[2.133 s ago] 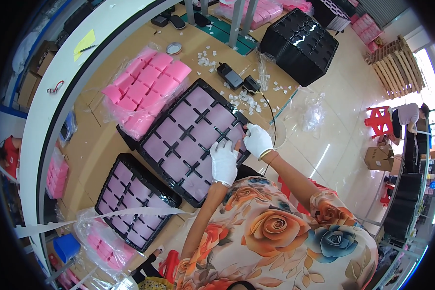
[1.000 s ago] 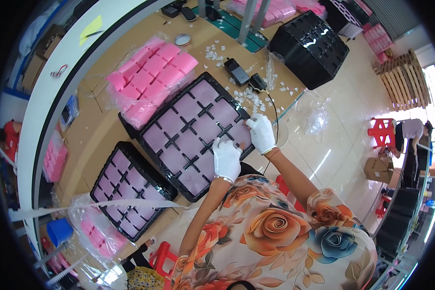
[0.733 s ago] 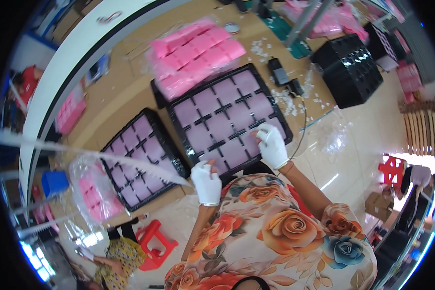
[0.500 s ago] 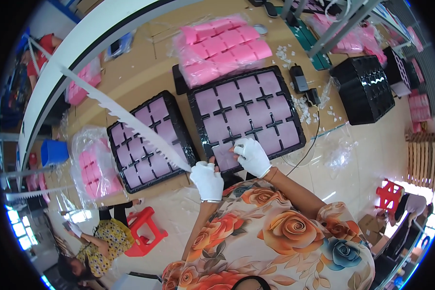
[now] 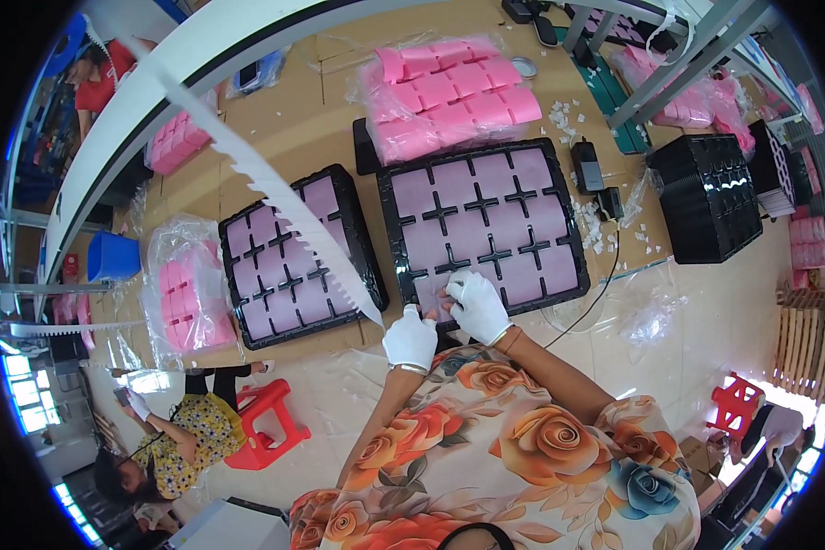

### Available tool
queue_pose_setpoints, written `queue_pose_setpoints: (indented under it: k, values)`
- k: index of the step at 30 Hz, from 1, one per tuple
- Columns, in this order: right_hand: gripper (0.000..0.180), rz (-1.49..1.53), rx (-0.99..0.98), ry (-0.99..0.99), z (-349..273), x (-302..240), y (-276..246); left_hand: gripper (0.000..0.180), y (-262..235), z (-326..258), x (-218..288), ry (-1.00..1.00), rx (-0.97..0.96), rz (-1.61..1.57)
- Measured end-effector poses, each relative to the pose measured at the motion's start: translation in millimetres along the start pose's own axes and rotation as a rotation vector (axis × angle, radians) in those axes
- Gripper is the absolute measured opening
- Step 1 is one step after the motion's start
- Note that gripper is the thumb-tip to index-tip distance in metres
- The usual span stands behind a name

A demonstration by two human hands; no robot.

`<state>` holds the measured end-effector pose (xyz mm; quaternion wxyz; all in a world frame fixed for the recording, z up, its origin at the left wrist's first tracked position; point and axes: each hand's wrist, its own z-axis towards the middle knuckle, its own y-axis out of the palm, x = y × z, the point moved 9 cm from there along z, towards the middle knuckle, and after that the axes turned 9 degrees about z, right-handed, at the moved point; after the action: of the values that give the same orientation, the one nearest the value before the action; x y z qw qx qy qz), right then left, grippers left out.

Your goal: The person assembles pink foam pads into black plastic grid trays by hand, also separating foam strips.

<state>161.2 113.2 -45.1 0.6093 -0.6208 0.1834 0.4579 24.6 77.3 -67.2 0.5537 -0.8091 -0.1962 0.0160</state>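
In front of me lies a black plastic tray point(image 5: 573, 275) with lavender sheet pieces point(image 5: 472, 223) in its compartments. My right hand point(image 5: 479, 307), in a white glove with bare fingertips, bends its fingers together at the tray's near left compartment; what they pinch is hidden. My left hand point(image 5: 410, 339), gloved likewise, is closed beside the near left corner, its fingertips close to the right ones. From it a long white strip point(image 5: 293, 206) with a toothed edge runs up to the far left. The strip crosses over a second black tray point(image 5: 368, 247), likewise filled with lavender pieces.
Bagged pink foam pieces point(image 5: 458, 92) lie behind the tray, more point(image 5: 192, 302) at left. Right are a black adapter point(image 5: 586, 167), its cable, white scraps point(image 5: 564, 119) and stacked black trays point(image 5: 710, 197). A white beam point(image 5: 238, 46) arches overhead. A person sits by a red stool point(image 5: 270, 426).
The whole view has shifted, with the table lower and further right in the picture. My hands stay at the same tray corner, and the strip still trails from the left one.
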Motion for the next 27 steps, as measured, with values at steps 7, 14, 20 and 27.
queue_pose_setpoints:
  k: [7,14,20,27]
  values:
    - [0.015,0.022,-0.023,0.010,0,2,-2,0.024,13,9,-7,-0.045,-0.020,-0.126]
    - [0.012,0.051,-0.020,0.000,2,4,-4,0.036,6,-8,-1,-0.031,0.044,-0.104]
    - [0.012,0.063,-0.039,-0.039,2,0,2,0.044,28,-15,-10,-0.104,-0.036,-0.502]
    - [0.011,0.065,-0.079,-0.033,1,4,1,0.024,16,-7,-7,-0.160,0.025,-0.223]
